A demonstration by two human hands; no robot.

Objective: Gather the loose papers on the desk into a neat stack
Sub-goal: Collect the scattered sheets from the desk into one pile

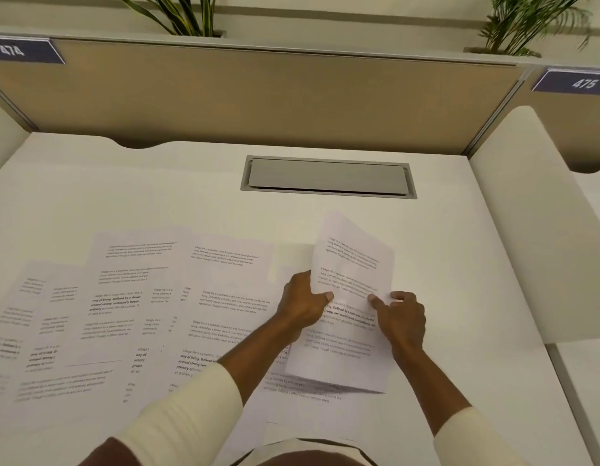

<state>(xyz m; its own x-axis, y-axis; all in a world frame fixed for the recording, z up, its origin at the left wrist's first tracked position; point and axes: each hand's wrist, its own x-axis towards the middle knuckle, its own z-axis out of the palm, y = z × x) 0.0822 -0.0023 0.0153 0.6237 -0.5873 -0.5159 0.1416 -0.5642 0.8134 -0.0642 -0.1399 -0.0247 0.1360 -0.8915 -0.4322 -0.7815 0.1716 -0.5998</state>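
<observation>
Several printed white papers (150,307) lie fanned and overlapping across the left and middle of the white desk (157,183). A small bundle of sheets (352,264) is lifted off the desk at centre right, its top tilted away. My left hand (302,304) pinches the bundle's left edge with the thumb on top. Along the right edge my right hand (401,317) grips it, thumb pressed on the page. The bundle's lower end hangs just above another sheet (302,388) lying flat beneath it.
A grey cable hatch (328,176) is set into the desk behind the papers. A tan divider panel (258,95) closes the back, with plants above it. A white side partition (534,230) stands on the right. Cream sleeves cover both forearms.
</observation>
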